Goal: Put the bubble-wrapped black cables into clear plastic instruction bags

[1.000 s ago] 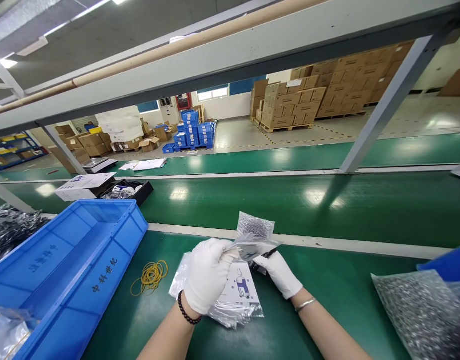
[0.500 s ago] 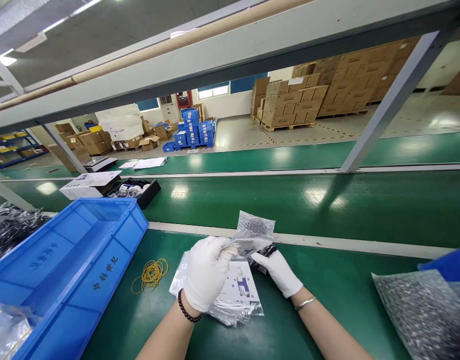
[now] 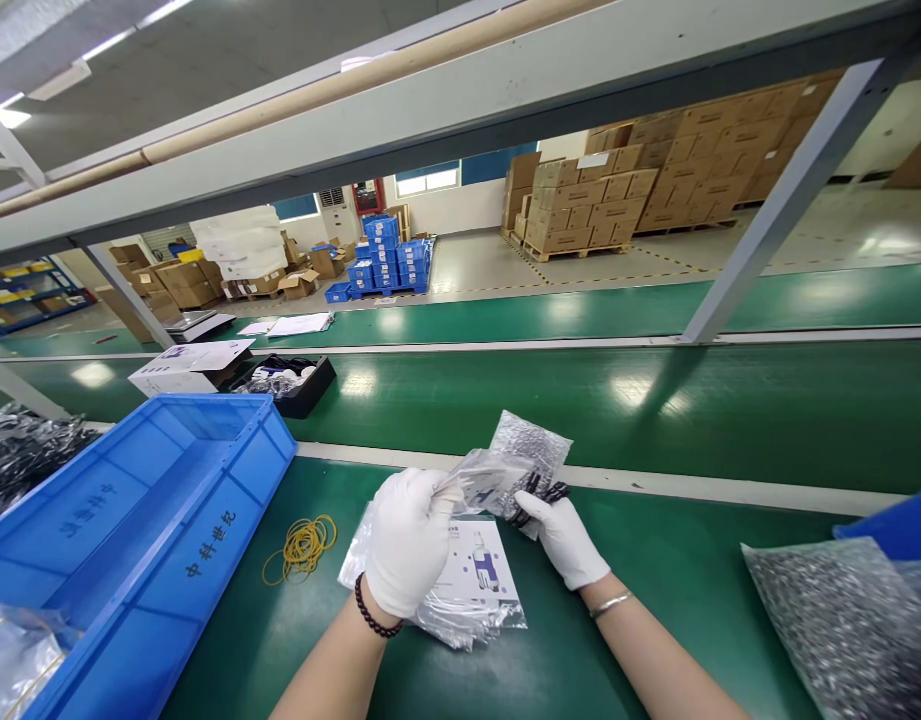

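Note:
My left hand (image 3: pixel 411 540), in a white glove, pinches the edge of a clear plastic bag (image 3: pixel 486 478) above a stack of bagged printed sheets (image 3: pixel 479 570). My right hand (image 3: pixel 569 540), also gloved, has its fingers closed on a black bundled cable (image 3: pixel 535 498) at the bag's right end. Behind the cable, a silvery bubble-wrap pouch (image 3: pixel 535 440) sticks up and away from me. Part of the cable is hidden by the plastic and my right fingers.
At left stands a blue crate (image 3: pixel 227 530), with yellow rubber bands (image 3: pixel 304 547) beside it. A black tray (image 3: pixel 310 390) and white box (image 3: pixel 186 368) sit on the belt. Bubble-wrap bags (image 3: pixel 842 610) lie at right. A slanted post (image 3: pixel 782 210) rises beyond the belt.
The pouch and cable have moved slightly right and are more exposed beside the clear bag. The white box and black tray have shifted right along the belt.

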A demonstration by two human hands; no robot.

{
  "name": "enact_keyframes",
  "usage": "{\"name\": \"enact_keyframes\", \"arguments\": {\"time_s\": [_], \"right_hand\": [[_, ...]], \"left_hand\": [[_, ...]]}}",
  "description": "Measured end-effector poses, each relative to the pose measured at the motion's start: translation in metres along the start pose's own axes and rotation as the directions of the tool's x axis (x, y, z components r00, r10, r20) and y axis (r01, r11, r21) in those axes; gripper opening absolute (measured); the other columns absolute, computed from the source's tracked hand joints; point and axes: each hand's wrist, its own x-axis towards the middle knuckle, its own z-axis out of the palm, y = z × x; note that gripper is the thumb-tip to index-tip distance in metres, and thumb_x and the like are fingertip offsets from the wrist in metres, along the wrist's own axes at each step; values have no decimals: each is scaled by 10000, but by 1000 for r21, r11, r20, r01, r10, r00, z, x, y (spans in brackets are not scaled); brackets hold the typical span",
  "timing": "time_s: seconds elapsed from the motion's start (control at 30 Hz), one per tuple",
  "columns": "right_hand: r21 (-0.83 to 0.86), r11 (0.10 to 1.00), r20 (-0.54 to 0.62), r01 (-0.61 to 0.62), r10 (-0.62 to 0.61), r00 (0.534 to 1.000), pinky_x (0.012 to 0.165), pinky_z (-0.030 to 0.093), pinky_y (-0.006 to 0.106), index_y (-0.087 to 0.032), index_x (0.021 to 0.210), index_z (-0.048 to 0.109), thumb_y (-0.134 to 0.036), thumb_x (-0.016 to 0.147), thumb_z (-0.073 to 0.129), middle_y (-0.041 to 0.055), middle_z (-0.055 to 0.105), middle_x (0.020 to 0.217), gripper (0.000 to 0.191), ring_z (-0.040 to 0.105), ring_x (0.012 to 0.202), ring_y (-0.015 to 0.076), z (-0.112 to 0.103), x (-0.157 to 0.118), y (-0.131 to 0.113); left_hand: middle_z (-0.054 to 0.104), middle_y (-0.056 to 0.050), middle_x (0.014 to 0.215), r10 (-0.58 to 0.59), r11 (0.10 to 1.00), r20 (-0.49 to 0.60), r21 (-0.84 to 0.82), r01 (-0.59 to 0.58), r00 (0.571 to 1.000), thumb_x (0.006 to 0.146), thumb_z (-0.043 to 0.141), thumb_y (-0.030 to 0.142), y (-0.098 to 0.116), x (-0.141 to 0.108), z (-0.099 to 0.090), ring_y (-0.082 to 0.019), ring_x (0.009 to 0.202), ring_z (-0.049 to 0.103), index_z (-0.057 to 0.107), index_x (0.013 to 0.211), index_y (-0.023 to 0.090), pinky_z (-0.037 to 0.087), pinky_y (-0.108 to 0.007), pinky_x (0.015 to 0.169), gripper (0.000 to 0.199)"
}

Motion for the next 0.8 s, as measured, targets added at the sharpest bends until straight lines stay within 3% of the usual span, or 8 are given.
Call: {"name": "enact_keyframes", "arguments": {"time_s": [0.1, 0.2, 0.33, 0.4, 0.47, 0.57, 0.63, 0.8], "right_hand": [[311, 950, -182, -29, 89, 979, 1047, 427, 396, -167, 1216, 544, -304, 637, 811, 81, 530, 1301, 652, 493, 1226, 251, 7, 1, -11], [468, 883, -203, -5, 113, 973, 1078, 404, 395, -190, 1253, 547, -243, 649, 797, 48, 492, 1353, 656, 466, 1260, 219, 11, 1, -19], [443, 896, -200, -34, 136, 970, 1100, 363, 427, -215, 1265, 557, -242, 648, 806, 36, 501, 1344, 665, 490, 1231, 211, 12, -1, -21], [422, 906, -186, -44, 134, 973, 1084, 379, 436, -219, 1272, 556, -246, 655, 805, 38, 513, 1330, 665, 508, 1207, 212, 12, -2, -21], [428, 903, -173, -42, 128, 977, 1064, 409, 427, -213, 1278, 553, -236, 667, 796, 40, 520, 1322, 658, 516, 1196, 211, 12, -2, -21], [439, 898, -173, -41, 129, 976, 1044, 439, 394, -192, 1280, 548, -235, 675, 790, 51, 524, 1316, 653, 519, 1193, 210, 12, -1, -21], [440, 897, -174, -41, 130, 976, 1035, 448, 379, -178, 1283, 542, -238, 674, 791, 64, 523, 1316, 660, 520, 1194, 211, 13, -1, -21], [421, 906, -180, -50, 137, 974, 1049, 442, 384, -159, 1245, 561, -254, 627, 824, 76, 526, 1310, 678, 515, 1203, 234, 17, -3, -23]], "left_hand": [[557, 42, 771, 37, 999, -69, 2, -37, 997, 848, 564, 89, 2, 0, -1, -90, 737, 496, 595, 871, 187, 373, -236, 691, 106], [554, 33, 756, 36, 999, -111, -3, -36, 993, 846, 573, 92, -3, 1, 0, -94, 732, 495, 585, 863, 180, 382, -235, 685, 90], [610, 5, 1102, -251, 964, -37, -98, 247, 967, 928, 503, 258, -28, 9, 6, -91, 1014, 554, 585, 1168, 195, 409, -215, 905, 262], [554, -50, 1211, -454, 873, 34, -180, 453, 890, 929, 475, 298, -51, 15, 9, -113, 1066, 533, 392, 1433, 165, 398, -233, 965, 528], [574, -39, 1023, -602, 723, 109, -347, 598, 791, 902, 503, 261, -78, 21, 11, -103, 889, 546, 166, 1539, 167, 448, -226, 863, 727], [555, -98, 1211, -647, 419, 300, -628, 656, 701, 826, 571, 127, -121, 36, 13, -145, 1048, 578, -60, 1541, 176, 469, -280, 934, 954], [434, -146, 1382, -625, 339, 383, -651, 679, 680, 756, 582, 50, -150, 52, 12, -208, 1137, 554, -134, 1522, 186, 513, -333, 888, 1057], [468, -137, 1357, -557, 560, 336, -522, 643, 759, 648, 547, -49, -209, 121, -4, -285, 1096, 562, 294, 1474, 123, 544, -293, 678, 881]]}}
